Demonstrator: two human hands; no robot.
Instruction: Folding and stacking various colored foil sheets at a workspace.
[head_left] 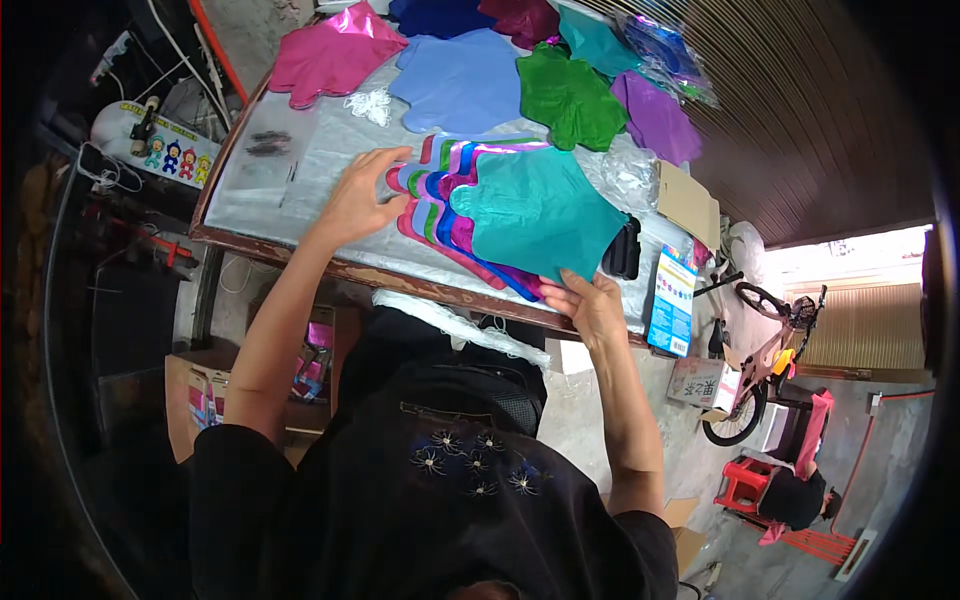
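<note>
A fanned stack of flat, shiny foil balloons lies on the table in front of me. A teal foil balloon (545, 205) is on top. Pink, light blue, green, purple and dark blue edges (430, 215) step out to its left. My right hand (592, 305) pinches the stack's lower right edge, thumb on the teal one and fingers beneath. At the left ends of the stack, my left hand (360, 197) is spread, thumb and fingers apart at the stepped edges. Whether it touches them I cannot tell.
Behind lie more flat foil pieces: pink (335, 55), light blue (460, 80), green (570, 95) and purple (657, 115). White string (370, 105) sits among them. On the right are a black object (622, 250), a blue printed package (672, 300) and cardboard (687, 205). A person (795, 498) sits farther off.
</note>
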